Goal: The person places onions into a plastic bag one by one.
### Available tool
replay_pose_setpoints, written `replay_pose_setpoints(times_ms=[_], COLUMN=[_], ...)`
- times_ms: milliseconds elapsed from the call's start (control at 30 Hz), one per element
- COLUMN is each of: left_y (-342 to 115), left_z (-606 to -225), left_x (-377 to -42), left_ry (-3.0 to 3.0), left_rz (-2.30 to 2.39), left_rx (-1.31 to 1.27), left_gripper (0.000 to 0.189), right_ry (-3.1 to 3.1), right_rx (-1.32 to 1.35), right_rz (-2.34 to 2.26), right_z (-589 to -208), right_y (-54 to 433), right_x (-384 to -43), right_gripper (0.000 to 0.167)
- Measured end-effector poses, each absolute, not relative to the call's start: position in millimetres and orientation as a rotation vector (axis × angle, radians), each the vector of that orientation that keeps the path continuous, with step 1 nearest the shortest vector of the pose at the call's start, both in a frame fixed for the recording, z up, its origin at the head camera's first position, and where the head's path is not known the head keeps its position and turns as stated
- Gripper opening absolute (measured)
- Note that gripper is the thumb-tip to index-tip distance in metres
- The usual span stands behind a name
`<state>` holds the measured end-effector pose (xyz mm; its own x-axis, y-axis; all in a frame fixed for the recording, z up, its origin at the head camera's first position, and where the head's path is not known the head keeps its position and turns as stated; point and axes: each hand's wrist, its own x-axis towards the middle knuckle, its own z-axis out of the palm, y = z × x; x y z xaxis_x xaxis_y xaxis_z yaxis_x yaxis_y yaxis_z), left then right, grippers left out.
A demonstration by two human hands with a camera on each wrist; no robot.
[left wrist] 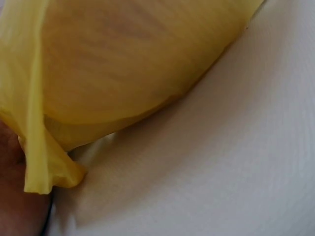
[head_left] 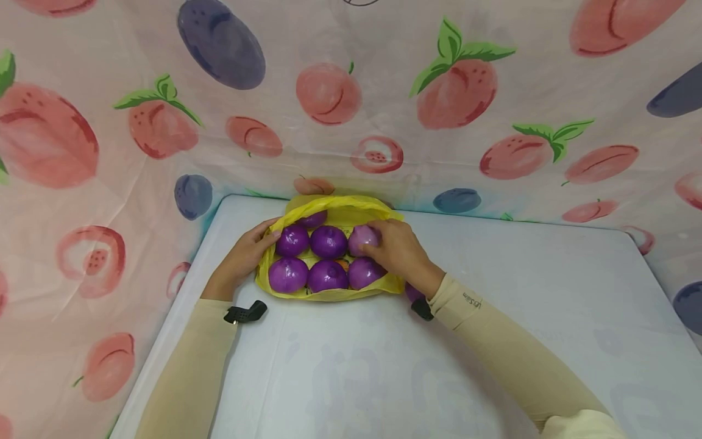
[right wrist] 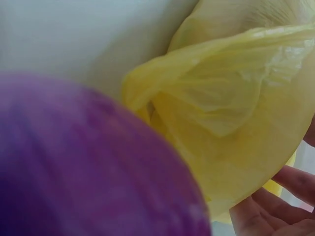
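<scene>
A yellow plastic bag (head_left: 334, 296) lies with its mouth wide, showing several shiny purple onions (head_left: 328, 242) in rough rows. My left hand (head_left: 249, 253) holds the bag's left rim, thumb inside over the edge and fingers outside. With my right hand (head_left: 400, 247) I grip a paler purple onion (head_left: 362, 239) at the right of the upper row, inside the mouth. Another purple onion (head_left: 414, 292) sits outside the bag beside my right wrist, partly hidden; a purple onion (right wrist: 93, 167) fills the near left of the right wrist view. Only bag film and table fill most of the left wrist view.
The white-covered table (head_left: 340, 372) extends in front and to the right of the bag. A fruit-printed cloth (head_left: 384, 79) hangs close behind the bag and along the left side. A black strap piece (head_left: 247, 312) sticks out from the left wrist. A small orange patch (head_left: 344, 264) shows between the onions.
</scene>
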<state>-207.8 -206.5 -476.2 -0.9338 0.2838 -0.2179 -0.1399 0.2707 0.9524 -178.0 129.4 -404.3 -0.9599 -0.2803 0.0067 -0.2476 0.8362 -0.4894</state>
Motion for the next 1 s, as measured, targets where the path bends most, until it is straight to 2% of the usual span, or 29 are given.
replay_pose_setpoints(times_ms=[300, 400, 467, 633, 1000], left_y=[-206.4, -206.5, -206.6, -207.1, -206.8], left_z=[-475.7, -475.1, -474.8, -475.5, -476.2], left_x=[-207.3, -206.7, -206.3, -206.1, -206.9], left_ry=[2.199, 2.199, 2.201, 2.212, 2.217], left_rz=[1.704, 1.707, 1.706, 1.701, 1.705], left_rx=[0.125, 0.115, 0.106, 0.1, 0.121], left_gripper=[0.059, 0.058, 0.058, 0.057, 0.058], right_ry=[2.947, 2.963, 2.965, 2.934, 2.937], right_rx=[-0.442, -0.456, -0.466, -0.456, -0.483], right_rz=[-0.696, -0.671, -0.666, -0.668, -0.689], right_z=[-401.5, -399.4, -398.0, -396.1, -395.5], right_y=[130.9, 131.5, 131.9, 132.2, 132.7], right_x=[-177.0, -176.9, -176.6, -176.2, -173.8], right_gripper=[0.042, 0.025, 0.02, 0.016, 0.021])
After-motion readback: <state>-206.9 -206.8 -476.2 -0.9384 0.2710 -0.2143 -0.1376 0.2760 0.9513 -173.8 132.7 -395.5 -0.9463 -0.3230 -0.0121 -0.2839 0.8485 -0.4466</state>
